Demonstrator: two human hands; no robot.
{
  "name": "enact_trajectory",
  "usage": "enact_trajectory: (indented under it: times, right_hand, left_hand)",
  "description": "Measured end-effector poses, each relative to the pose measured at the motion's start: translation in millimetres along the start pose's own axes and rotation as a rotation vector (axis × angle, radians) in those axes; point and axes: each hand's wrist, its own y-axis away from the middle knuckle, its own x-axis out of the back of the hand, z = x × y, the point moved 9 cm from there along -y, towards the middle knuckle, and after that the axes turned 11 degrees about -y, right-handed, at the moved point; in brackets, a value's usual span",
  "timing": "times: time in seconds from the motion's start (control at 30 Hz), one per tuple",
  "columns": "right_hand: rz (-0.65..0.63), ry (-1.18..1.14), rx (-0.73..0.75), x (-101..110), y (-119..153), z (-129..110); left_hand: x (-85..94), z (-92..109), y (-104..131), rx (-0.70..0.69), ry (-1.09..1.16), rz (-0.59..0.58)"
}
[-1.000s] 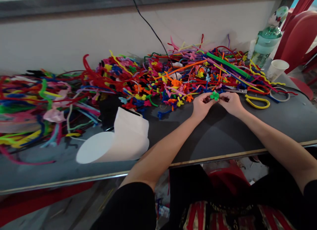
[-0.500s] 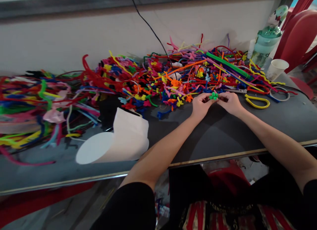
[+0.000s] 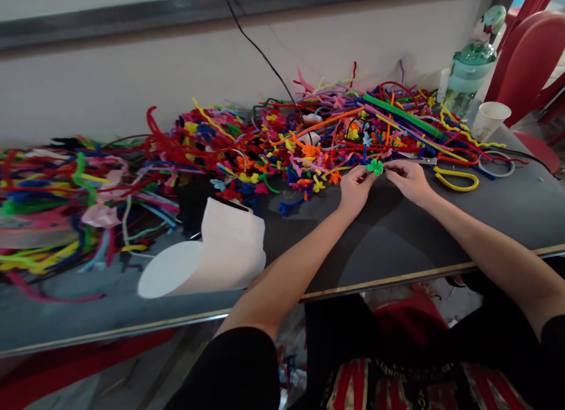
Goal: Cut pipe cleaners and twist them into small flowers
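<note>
A green pipe-cleaner flower (image 3: pixel 375 167) with rounded petals is pinched in the fingertips of my left hand (image 3: pixel 354 191), its petals facing up. My right hand (image 3: pixel 410 182) is just to the right of the flower, thumb and fingers closed together. What those right fingertips hold, if anything, is too small to make out. Both hands are over the dark table, in front of a heap of colourful pipe cleaners and small flowers (image 3: pixel 311 149). Scissors with red-and-yellow handles (image 3: pixel 457 179) lie right of my right hand.
A rolled white sheet (image 3: pixel 233 245) lies at the left front. More pipe cleaners (image 3: pixel 48 192) cover the table's left end. At the right are a tape roll (image 3: pixel 507 170), a paper cup (image 3: pixel 489 120) and a green bottle (image 3: pixel 471 72). A black cable (image 3: pixel 260 39) hangs down the wall.
The green flower has turned so that its petals show more fully, and my right fingertips have drawn slightly away from it. The view has shifted a little.
</note>
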Motion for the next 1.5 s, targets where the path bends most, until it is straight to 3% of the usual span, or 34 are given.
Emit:
enact_trajectory:
  times: [0.27, 0.4, 0.53, 0.87, 1.5]
  right_hand:
    - [0.028, -0.069, 0.004, 1.2, 0.5, -4.5]
    - [-0.007, -0.149, -0.008, -2.5, 1.2, -6.2]
    - [0.018, -0.083, 0.014, 2.1, 0.0, -5.7]
    - [0.011, -0.044, -0.003, 4.2, -1.3, 0.7]
    - [0.032, 0.086, 0.024, 7.6, -2.3, -3.4]
  left_hand:
    - [-0.3, -0.8, -1.0, -0.031, -0.081, -0.008]
    - [-5.8, 4.9, -0.1, -0.090, -0.128, -0.069]
    - [-13.6, 7.4, 1.5, -0.131, -0.163, -0.146]
    - [-11.5, -2.2, 1.5, -0.002, -0.174, -0.117]
    - [-11.5, -1.7, 5.2, 0.045, -0.051, -0.095]
